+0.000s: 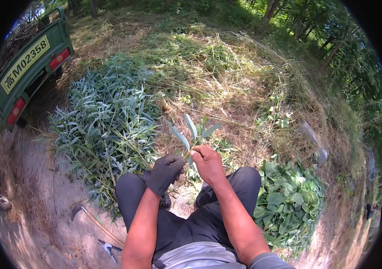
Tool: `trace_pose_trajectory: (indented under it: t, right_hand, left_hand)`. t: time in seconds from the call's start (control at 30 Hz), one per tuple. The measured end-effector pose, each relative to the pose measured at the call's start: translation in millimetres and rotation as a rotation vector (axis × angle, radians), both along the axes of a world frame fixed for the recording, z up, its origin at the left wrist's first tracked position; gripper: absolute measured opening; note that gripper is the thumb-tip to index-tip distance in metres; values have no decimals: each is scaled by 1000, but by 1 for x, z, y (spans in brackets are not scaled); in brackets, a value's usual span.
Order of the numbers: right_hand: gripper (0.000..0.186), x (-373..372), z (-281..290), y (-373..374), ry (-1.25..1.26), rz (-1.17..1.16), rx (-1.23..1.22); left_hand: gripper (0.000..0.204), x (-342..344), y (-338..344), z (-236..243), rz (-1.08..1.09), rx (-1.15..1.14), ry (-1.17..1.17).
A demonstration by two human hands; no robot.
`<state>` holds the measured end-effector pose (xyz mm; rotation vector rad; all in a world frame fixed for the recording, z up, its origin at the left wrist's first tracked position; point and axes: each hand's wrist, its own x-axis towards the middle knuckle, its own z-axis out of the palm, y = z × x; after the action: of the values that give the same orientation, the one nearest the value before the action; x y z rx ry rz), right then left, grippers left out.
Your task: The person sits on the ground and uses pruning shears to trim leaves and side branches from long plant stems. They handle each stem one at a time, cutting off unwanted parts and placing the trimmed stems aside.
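A small sprig with long grey-green leaves (192, 132) is held upright over my lap. My left hand (164, 174), in a dark glove, is closed at the lower end of its stem. My bare right hand (205, 163) pinches the stem between thumb and fingers, just right of the glove. To my left lies a large heap of leafy branches (101, 112). By my right knee is a pile of broad green leaves (289, 201).
A sickle (96, 221) and a pair of shears (109, 249) lie by my left side. A green truck bed (29, 89) loaded with sticks stands at the far left. Cut dry grass (217, 80) spreads ahead, with trees (325, 31) behind.
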<state>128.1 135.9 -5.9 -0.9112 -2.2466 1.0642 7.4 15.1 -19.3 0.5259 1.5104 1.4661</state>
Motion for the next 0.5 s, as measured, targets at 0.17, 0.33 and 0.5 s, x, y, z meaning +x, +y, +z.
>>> trace_pose_trajectory:
  t: [0.17,0.33,0.5]
  right_hand:
    - [18,-4,3,-9,7,-7,-10]
    - [20,-4,4,-14,-145,65,-35]
    - [21,-2,-3,-13,-134,74,-220]
  left_hand:
    - [18,-2,-2,-6,-5,21,-16]
    - [18,-2,-2,-8,15,42,59]
    - [17,-3,-2,-12,42,44,42]
